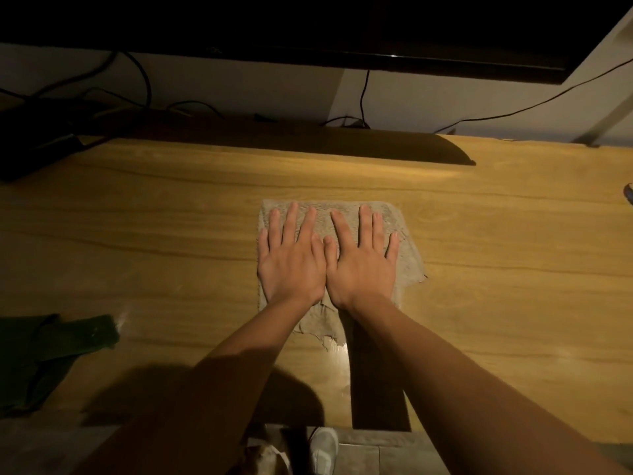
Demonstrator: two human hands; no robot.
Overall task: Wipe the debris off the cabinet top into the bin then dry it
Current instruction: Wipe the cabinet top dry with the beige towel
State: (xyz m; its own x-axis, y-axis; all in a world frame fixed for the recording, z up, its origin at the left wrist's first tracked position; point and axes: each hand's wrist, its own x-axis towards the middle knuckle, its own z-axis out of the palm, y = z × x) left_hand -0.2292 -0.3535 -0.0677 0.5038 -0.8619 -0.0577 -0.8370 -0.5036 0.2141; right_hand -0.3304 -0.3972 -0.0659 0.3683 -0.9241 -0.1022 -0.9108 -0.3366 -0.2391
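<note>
Cabinet top, a wood-grain counter [479, 234], carries a grey cloth [409, 241] laid flat at its middle. Both hands lie on the cloth side by side, thumbs touching: the left hand [291, 262] toward nine o'clock, the right hand [363, 265] toward three o'clock. Their fingers are straight and spread, palms flat on the cloth, gripping nothing. A dark green cloth [51, 351] lies at eight o'clock on the counter, well apart from the hands. At twelve o'clock black cables [364, 94] hang under a dark screen [308, 25] by the wall. At six o'clock, below the counter edge, a white shoe [323, 447] shows on the floor.
</note>
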